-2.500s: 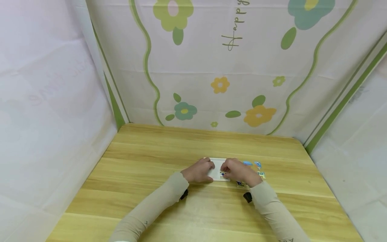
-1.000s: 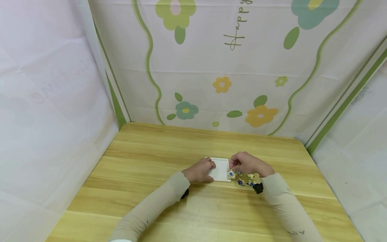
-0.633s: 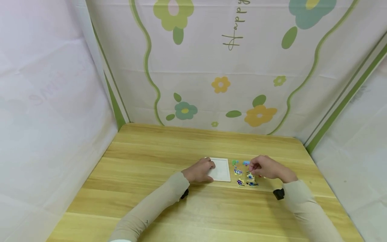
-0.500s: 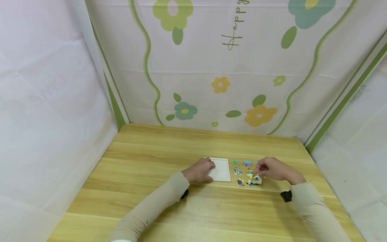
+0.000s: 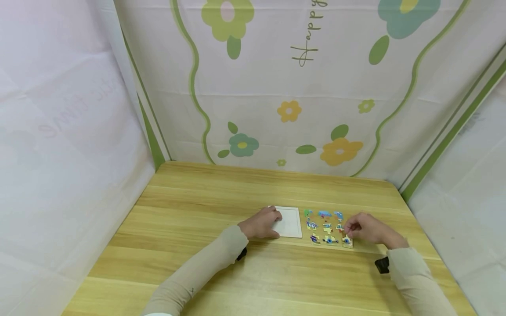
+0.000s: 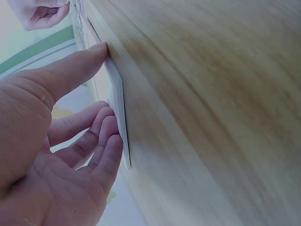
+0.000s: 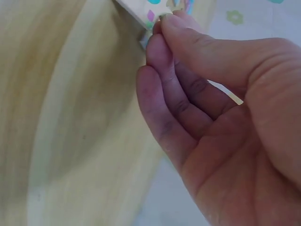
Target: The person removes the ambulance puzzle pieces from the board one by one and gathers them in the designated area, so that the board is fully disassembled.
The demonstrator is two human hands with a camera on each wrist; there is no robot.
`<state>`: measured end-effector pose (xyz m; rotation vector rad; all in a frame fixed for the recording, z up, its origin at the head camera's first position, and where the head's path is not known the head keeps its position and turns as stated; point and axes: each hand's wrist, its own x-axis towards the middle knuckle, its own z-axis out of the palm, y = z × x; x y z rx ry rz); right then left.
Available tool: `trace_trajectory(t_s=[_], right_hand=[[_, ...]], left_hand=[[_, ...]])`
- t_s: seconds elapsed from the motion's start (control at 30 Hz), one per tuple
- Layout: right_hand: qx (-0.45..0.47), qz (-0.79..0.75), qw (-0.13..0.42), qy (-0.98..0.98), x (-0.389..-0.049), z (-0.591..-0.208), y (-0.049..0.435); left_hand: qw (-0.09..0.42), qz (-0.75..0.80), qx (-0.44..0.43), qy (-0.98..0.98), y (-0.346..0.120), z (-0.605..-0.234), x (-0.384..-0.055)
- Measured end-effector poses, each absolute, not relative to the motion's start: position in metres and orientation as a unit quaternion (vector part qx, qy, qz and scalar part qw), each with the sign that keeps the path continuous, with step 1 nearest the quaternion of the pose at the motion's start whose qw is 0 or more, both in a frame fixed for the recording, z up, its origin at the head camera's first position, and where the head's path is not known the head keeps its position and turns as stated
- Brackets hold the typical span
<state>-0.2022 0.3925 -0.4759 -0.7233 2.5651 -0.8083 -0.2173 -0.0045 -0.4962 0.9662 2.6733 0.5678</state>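
Note:
My left hand (image 5: 261, 223) rests on the left part of a shallow white puzzle tray (image 5: 291, 224). Its thumb lies at the near edge, and its loosely bent fingertips touch the tray by the rim in the left wrist view. To the right, my right hand (image 5: 365, 228) pinches a jigsaw piece (image 5: 347, 242) between thumb and fingertips. That piece is pale yellow with a blue round mark. In the right wrist view the pinched jigsaw piece (image 7: 143, 12) shows only at the top edge. It sits at the near right corner of several loose jigsaw pieces (image 5: 312, 225) laid in rows.
The wooden table (image 5: 253, 281) reaches to a back curtain (image 5: 253, 109) printed with flowers. White cloth stands along the left and right sides. Black wrist straps (image 5: 382, 264) show by the sleeve cuffs.
My right hand has carried the jigsaw piece from over the tray rightward, past the other pieces, to the near right corner of their rows. The left hand and tray have stayed put.

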Motion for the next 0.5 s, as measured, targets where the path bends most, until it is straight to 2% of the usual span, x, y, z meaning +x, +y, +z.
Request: trace_trajectory(t_s=[0.5], right_hand=[[-0.229,-0.281,0.171,0.916,-0.1995,-0.4781,0.3918]], left_hand=[[0.122,0.193,0.337,0.914,-0.005,-0.4965,-0.2187]])
